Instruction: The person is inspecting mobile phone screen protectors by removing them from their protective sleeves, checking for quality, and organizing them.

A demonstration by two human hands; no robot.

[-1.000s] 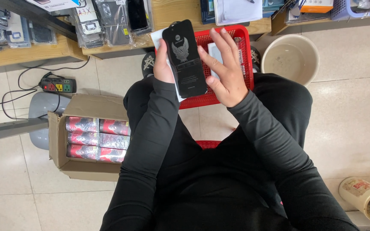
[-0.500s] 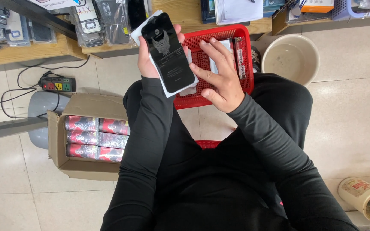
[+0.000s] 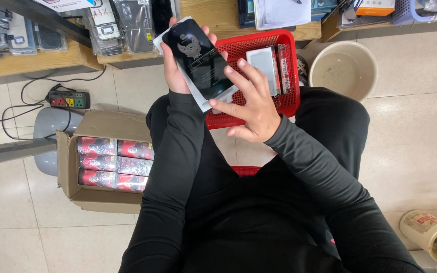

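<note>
My left hand (image 3: 174,65) grips a flat black phone-shaped sheet (image 3: 200,56) with a silver winged emblem, backed by a white card whose edge shows beneath it. It is tilted with its lower end to the right. My right hand (image 3: 251,103) pinches that lower end with thumb and forefinger. Both hands hover over a red perforated basket (image 3: 289,96) on my lap, which holds a grey-white flat pack (image 3: 263,63) and a slim clear tube (image 3: 282,65).
An open cardboard box (image 3: 84,194) with red and silver wrapped packs stands on the tile floor at left. A power strip (image 3: 69,100) lies behind it. A beige bucket (image 3: 342,68) sits at right. Wooden shelves (image 3: 36,60) with bagged phone cases line the top.
The black sheet moved left and up, then tilted further clockwise. My right hand went from spread fingers beside it to pinching its lower end, uncovering the grey-white pack in the basket.
</note>
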